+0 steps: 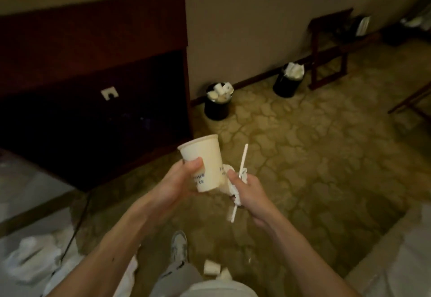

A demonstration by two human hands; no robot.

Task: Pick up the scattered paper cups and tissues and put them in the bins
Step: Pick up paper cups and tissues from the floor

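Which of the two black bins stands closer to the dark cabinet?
The left bin, right at the corner of the cabinet; the other bin stands farther along the wall, beside a wooden stand.

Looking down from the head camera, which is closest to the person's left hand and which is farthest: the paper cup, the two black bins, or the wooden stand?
1. Paper cup, gripped in the left hand.
2. Black bin by the dark cabinet, ahead.
3. Second black bin, farther right along the wall.
4. Wooden stand, beyond it, far right.
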